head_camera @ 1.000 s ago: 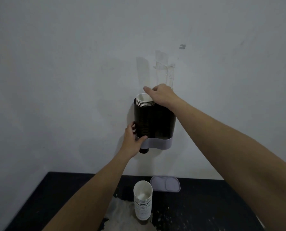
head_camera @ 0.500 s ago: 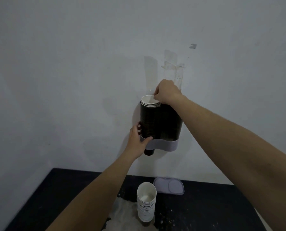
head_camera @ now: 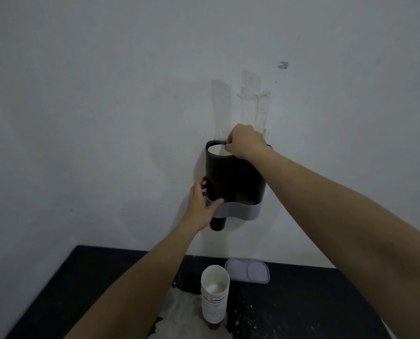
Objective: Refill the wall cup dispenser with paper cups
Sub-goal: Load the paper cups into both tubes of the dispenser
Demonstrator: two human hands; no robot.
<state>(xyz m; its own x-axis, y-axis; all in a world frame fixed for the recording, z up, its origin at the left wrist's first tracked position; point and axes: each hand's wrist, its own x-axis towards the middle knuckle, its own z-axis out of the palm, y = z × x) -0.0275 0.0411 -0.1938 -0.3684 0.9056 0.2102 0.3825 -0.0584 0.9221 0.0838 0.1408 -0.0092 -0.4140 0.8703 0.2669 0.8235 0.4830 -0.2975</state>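
The wall [head_camera: 106, 118] filled most of my view, with the dark surface [head_camera: 302, 302] below it. On the wall hung the cup dispenser [head_camera: 238, 182], a dark twin-tube body with a pale band round its base. Its left tube looked packed with paper cups; the topmost white rim [head_camera: 216, 150] sat just at the tube's mouth and a dark cup bottom poked out underneath. My left hand [head_camera: 201, 204] was wrapped round the dispenser's lower left side, thumb on the band, steadying it. My right hand [head_camera: 245, 144] was curled at the top of the dispenser, fingertips pinching at the rim of that topmost cup.

On the surface stood the spare stack of paper cups [head_camera: 215, 297], upright, and just behind it lay the pale lid [head_camera: 249, 270].

I judged the cups light, thin-walled and easy to crush, so a stack is best held round its sides with a loose grip, and pressed down at the stiffer rolled rim rather than the wall.
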